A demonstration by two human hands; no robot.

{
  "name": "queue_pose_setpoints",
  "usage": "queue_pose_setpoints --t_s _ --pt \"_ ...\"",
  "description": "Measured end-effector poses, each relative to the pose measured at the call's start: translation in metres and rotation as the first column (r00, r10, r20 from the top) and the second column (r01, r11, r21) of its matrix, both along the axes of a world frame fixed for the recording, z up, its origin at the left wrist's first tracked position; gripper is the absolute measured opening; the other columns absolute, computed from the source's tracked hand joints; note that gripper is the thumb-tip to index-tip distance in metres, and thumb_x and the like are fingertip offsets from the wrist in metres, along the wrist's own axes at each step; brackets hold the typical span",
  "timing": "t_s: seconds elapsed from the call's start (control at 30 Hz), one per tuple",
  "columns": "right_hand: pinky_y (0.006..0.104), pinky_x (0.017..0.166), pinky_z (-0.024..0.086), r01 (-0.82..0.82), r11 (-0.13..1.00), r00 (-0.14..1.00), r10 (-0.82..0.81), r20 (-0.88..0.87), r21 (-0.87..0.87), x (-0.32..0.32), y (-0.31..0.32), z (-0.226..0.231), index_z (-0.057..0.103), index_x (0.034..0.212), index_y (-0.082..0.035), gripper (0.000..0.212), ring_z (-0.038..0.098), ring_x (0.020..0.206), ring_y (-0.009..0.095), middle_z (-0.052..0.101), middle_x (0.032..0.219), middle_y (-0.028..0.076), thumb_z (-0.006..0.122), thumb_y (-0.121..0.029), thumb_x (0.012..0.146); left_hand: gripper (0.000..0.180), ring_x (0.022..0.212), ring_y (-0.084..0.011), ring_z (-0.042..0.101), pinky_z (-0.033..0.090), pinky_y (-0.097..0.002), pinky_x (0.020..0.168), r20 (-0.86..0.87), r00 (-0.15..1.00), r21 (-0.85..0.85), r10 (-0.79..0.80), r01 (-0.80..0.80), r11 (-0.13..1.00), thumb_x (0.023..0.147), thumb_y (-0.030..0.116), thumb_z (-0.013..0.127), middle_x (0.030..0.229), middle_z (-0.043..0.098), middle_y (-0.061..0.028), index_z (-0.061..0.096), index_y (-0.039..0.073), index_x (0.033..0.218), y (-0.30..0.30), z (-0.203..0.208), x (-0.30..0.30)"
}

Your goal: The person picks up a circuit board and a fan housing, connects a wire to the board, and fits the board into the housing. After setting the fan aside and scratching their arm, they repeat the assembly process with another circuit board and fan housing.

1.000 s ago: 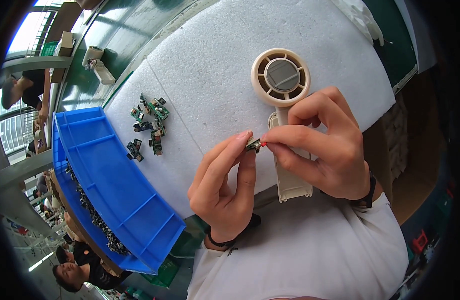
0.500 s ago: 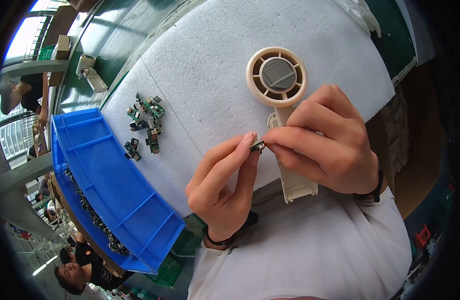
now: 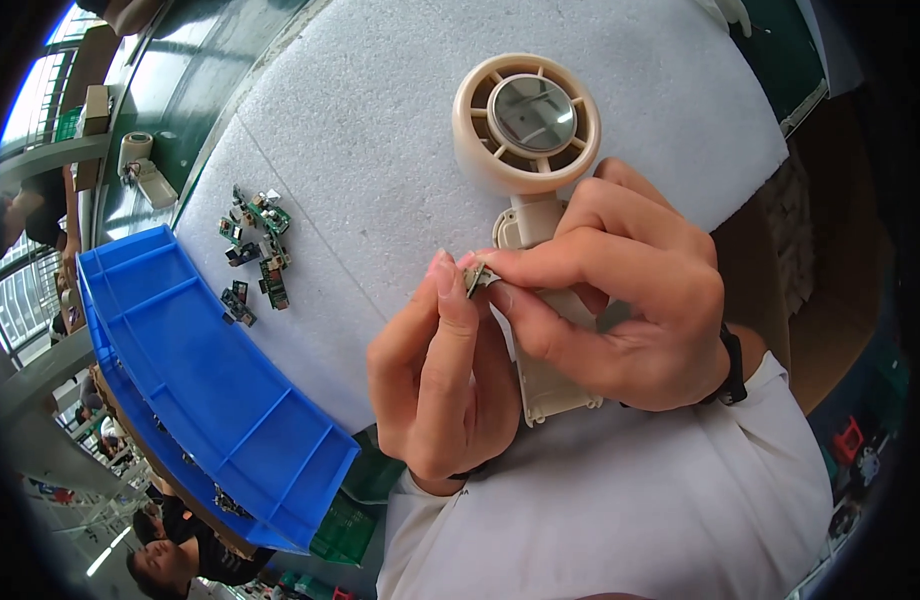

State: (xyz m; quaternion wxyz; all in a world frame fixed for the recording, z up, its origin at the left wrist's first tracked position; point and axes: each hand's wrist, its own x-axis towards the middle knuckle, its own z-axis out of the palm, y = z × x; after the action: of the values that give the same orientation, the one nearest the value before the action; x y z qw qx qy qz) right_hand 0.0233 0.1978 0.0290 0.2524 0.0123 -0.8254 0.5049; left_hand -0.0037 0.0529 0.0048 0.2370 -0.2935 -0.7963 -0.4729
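A small circuit board (image 3: 474, 277) is pinched between the fingertips of my left hand (image 3: 435, 385), tilted on edge. My right hand (image 3: 645, 305) has its thumb and forefinger closed on the near side of the same board, where a small pale bit shows. Fingers cover most of the board. Under and behind my right hand lies a cream handheld fan (image 3: 533, 112), its round head pointing away from me. The fan's handle (image 3: 555, 395) looks like an open shell, partly covered by my right hand.
White foam sheet (image 3: 360, 130) covers the table. Several loose circuit boards (image 3: 270, 250) lie left of the fan. At the left edge stands a blue plastic bin (image 3: 220, 370) with more small parts inside. Another cream fan (image 3: 145, 170) lies farther off. Other people are at far left.
Both hands have brought the board slightly closer and turned it more upright. The whole view has shifted, so the fan and loose boards appear farther left.
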Motion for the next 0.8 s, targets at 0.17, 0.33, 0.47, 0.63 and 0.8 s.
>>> queue_pose_setpoints --t_s 0.17,0.33,0.47,0.63,0.8 --pt "0.024 0.052 0.033 0.02 0.998 0.998 -0.016 -0.052 0.061 0.0 -0.002 -0.008 0.079 0.095 -0.006 0.027 0.044 0.064 0.013 0.054 0.069 -0.002 0.079 0.004 0.069 0.039 0.094 -0.0299 0.073 0.063 -0.0326 0.081 -0.042 0.997 -0.058 0.058 -0.061 0.996 0.078 -0.022 0.071 0.109 0.068 -0.0256 0.07 -0.009 0.115 0.004 0.0 -0.002" --pt "0.0238 0.052 0.033 -0.057 0.953 0.997 0.07 -0.034 0.298 0.002 0.018 -0.008 0.079 0.096 -0.007 0.032 0.045 0.065 0.014 0.055 0.068 -0.002 0.081 0.004 0.065 0.036 0.096 -0.0272 0.072 0.061 -0.0312 0.082 0.051 0.999 -0.045 0.008 -0.006 0.999 0.081 -0.019 0.07 0.109 0.071 -0.023 0.071 -0.006 0.115 -0.002 -0.001 -0.006" --pt "0.0251 0.054 0.034 -0.1 0.93 0.995 0.102 0.013 0.353 0.011 0.036 0.006 0.079 0.093 -0.009 0.037 0.046 0.066 0.015 0.055 0.068 -0.002 0.084 0.0 0.058 0.036 0.097 -0.027 0.073 0.061 -0.0309 0.082 0.1 0.995 -0.026 -0.028 0.031 0.999 0.082 -0.018 0.07 0.109 0.072 -0.0226 0.071 -0.006 0.115 -0.004 0.001 -0.005" --pt "0.0275 0.054 0.034 -0.237 0.888 0.971 0.202 0.127 0.395 0.021 0.035 0.015 0.078 0.09 -0.01 0.039 0.046 0.066 0.017 0.057 0.069 -0.002 0.085 -0.002 0.052 0.044 0.096 -0.0281 0.073 0.062 -0.0314 0.082 0.056 0.993 0.01 -0.102 0.102 0.995 0.076 -0.022 0.07 0.109 0.07 -0.0222 0.07 -0.006 0.117 -0.006 -0.005 -0.01" --pt "0.0293 0.054 0.034 -0.207 0.854 0.978 0.188 0.089 0.476 0.018 0.028 0.011 0.076 0.087 -0.009 0.039 0.047 0.064 0.018 0.061 0.071 -0.002 0.082 -0.001 0.049 0.043 0.096 -0.0277 0.072 0.062 -0.0313 0.083 0.044 0.993 0.022 -0.108 0.107 0.994 0.076 -0.021 0.07 0.11 0.07 -0.0216 0.07 -0.006 0.117 -0.006 -0.007 -0.01"
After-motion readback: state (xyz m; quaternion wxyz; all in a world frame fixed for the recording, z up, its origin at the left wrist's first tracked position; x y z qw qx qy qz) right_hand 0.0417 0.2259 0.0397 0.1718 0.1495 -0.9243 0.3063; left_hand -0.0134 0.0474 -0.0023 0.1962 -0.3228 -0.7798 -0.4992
